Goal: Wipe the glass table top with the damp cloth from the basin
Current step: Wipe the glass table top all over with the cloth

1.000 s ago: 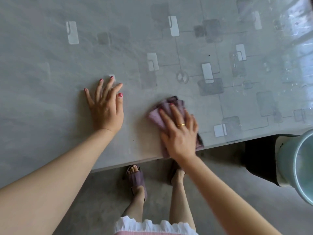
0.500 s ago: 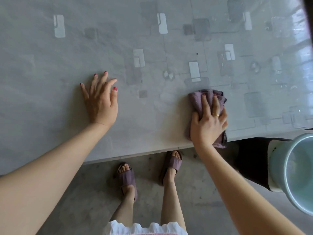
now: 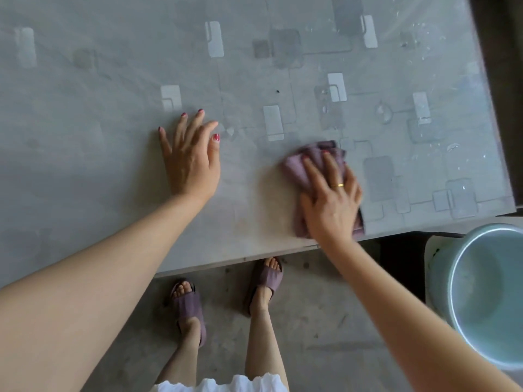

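Crumpled mauve cloth lies flat (near edge) on grey patterned glass table top.

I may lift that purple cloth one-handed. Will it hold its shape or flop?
Likely flop: the purple cloth lies bunched in soft folds under the right hand. Being damp, it probably clings slightly to the glass table top and sags.

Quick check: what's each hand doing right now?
Left hand: open, flat on the table, holding nothing.
Right hand: open, pressing the cloth onto the table.
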